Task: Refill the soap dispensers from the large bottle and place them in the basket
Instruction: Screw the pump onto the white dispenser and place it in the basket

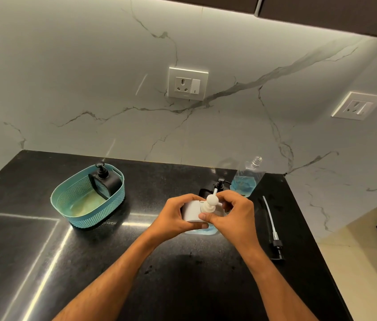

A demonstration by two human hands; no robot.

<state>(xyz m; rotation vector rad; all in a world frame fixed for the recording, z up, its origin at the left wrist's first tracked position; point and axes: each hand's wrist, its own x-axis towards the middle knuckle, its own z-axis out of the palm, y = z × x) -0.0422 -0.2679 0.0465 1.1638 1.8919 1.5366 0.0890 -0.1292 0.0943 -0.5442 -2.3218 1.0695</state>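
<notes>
**Head view: both hands on the white dispenser**

Head camera shows a white soap dispenser (192,210) standing on the black counter (90,262), blue liquid visible at its base. The left hand (173,216) grips its body; the right hand (231,214) pinches the white pump (210,202) at its collar. Behind stands a black dispenser (218,185), beside the large bottle (246,179), uncapped and partly full. Another black dispenser (105,183) leans inside the teal basket (71,205). A loose black pump (273,230) lies right.
</notes>
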